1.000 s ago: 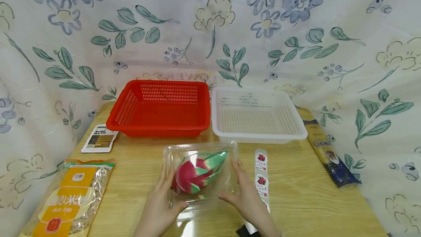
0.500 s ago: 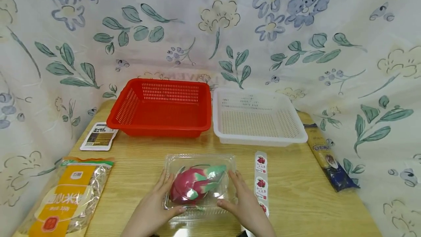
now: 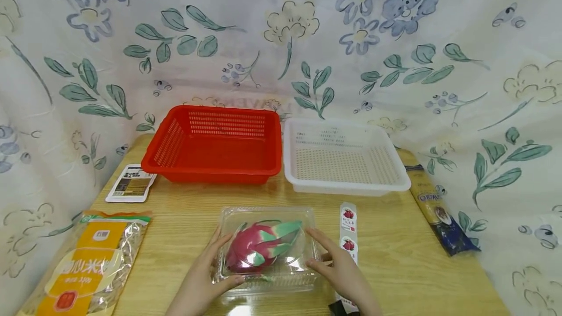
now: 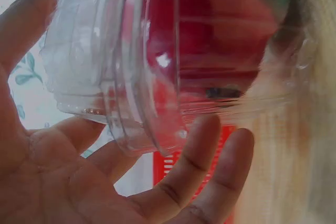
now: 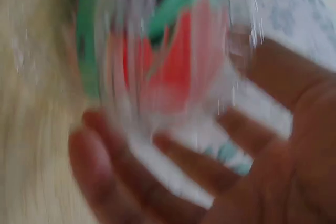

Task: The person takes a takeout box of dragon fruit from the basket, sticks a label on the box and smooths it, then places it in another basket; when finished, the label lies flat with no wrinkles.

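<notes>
A clear plastic clamshell box (image 3: 291, 282) with a lid rests on the table, holding a pink and green dragon fruit (image 3: 256, 245). My left hand (image 3: 206, 272) holds the box at its left side, thumb at the near edge and fingers along the side; in the left wrist view the box (image 4: 126, 66) lies between the thumb (image 4: 31, 19) and the fingers. At the right end, my right hand (image 3: 342, 269) has relaxed fingers, with index finger and thumb tip right by the box wall. The right wrist view shows this hand (image 5: 252, 145) blurred, its fingers spread beside the box.
Behind the box stand a red basket (image 3: 210, 177) and a white basket (image 3: 347, 187). A strip of dragon fruit stickers (image 3: 348, 226) lies under the right forearm. Bagged food (image 3: 88, 262) and a flat white pack (image 3: 130, 184) lie left, a blue-yellow packet (image 3: 439, 208) right.
The box with the dragon fruit has come down and nearer onto the table. My right hand has since shifted right, loosening from the box; my left hand has stayed at its side.
</notes>
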A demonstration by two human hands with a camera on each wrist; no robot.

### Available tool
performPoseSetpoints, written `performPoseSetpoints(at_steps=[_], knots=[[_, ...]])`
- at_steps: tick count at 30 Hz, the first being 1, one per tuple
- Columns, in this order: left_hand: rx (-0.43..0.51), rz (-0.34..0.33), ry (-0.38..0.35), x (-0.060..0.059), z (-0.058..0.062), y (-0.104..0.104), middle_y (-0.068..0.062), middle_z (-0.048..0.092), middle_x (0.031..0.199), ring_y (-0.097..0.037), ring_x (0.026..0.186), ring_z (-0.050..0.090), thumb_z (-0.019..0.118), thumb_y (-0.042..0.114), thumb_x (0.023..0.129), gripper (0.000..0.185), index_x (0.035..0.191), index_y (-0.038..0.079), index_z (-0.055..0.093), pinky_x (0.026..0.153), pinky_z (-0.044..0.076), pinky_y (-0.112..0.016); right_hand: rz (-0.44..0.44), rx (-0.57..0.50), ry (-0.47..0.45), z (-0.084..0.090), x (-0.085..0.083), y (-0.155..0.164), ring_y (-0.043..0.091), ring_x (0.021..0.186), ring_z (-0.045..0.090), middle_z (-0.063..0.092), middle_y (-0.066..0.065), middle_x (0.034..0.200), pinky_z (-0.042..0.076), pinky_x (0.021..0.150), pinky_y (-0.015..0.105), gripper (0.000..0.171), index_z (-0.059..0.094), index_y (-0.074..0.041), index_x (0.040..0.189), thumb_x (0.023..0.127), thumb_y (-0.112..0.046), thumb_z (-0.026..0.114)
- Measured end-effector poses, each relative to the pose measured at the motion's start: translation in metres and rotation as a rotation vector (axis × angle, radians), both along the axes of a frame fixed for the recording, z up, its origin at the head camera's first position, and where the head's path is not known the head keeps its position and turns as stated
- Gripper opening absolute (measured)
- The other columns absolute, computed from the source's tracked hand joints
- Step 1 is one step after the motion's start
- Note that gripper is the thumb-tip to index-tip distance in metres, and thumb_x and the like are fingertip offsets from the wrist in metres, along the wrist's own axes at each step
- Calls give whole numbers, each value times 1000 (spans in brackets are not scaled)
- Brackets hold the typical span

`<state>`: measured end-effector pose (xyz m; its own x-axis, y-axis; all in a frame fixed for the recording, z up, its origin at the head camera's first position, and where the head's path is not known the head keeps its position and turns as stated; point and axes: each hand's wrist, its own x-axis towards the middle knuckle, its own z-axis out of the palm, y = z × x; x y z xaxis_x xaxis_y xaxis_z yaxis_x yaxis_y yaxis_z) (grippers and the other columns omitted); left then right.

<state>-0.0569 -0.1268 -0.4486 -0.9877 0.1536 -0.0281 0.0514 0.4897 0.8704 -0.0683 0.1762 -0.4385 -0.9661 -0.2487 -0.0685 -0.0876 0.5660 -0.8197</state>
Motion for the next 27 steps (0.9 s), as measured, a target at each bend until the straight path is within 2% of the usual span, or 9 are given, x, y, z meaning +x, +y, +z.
performPoseSetpoints(at_steps=[3,5,7,11,14,18,22,24,27], knots=[[43,15,6,2,-1,0,-19,20,160,-54,138,29,85,31,71,83,143,18,45,90,48,-61,7,-79,-10,-4,-7,16,32,100,67,49,27,141,58,75,29,60,41,-13,147,93,-24,64],[48,22,17,3,-2,0,-20,21,160,-55,136,31,84,29,72,82,143,18,46,87,51,-52,-81,-80,14,-8,-13,27,37,104,66,54,28,135,59,77,32,59,44,-11,146,91,-20,66],[42,25,28,4,-4,0,-20,21,160,-54,135,33,84,28,72,81,143,18,45,83,51,-44,-209,-40,56,-15,-18,37,41,110,63,50,28,140,58,82,37,60,46,-10,144,89,-14,69],[53,24,20,7,-7,1,-22,20,160,-57,134,33,82,27,74,81,144,16,44,88,51,-59,-406,23,46,-28,-26,56,52,119,54,35,30,150,53,92,49,66,43,-5,144,85,-1,71],[74,3,31,8,-10,1,-26,17,159,-63,131,30,80,22,77,79,145,13,42,84,40,-77,-449,56,5,-37,-28,66,54,120,51,34,34,148,49,95,54,72,38,-1,146,83,0,72],[68,-14,72,8,-14,4,-29,16,158,-68,126,31,79,16,77,78,145,11,39,76,42,-77,-469,85,-1,-46,-32,73,50,122,52,45,36,139,47,99,53,76,35,1,146,80,2,73],[26,5,92,9,-18,5,-30,19,156,-59,115,49,80,16,77,79,145,11,39,78,55,-53,-487,88,8,-50,-35,75,46,118,57,50,34,135,49,99,49,78,34,2,147,78,5,72],[12,15,79,8,-19,6,-29,20,157,-48,112,54,80,17,77,79,145,12,39,75,53,-37,-495,108,20,-51,-36,76,42,110,62,55,31,129,53,93,45,78,36,3,146,77,6,73],[12,19,61,6,-19,6,-28,21,157,-34,107,57,81,18,76,79,145,14,40,71,48,-27,-502,147,34,-51,-35,76,33,96,67,59,28,124,57,79,34,77,41,3,143,74,5,75]])
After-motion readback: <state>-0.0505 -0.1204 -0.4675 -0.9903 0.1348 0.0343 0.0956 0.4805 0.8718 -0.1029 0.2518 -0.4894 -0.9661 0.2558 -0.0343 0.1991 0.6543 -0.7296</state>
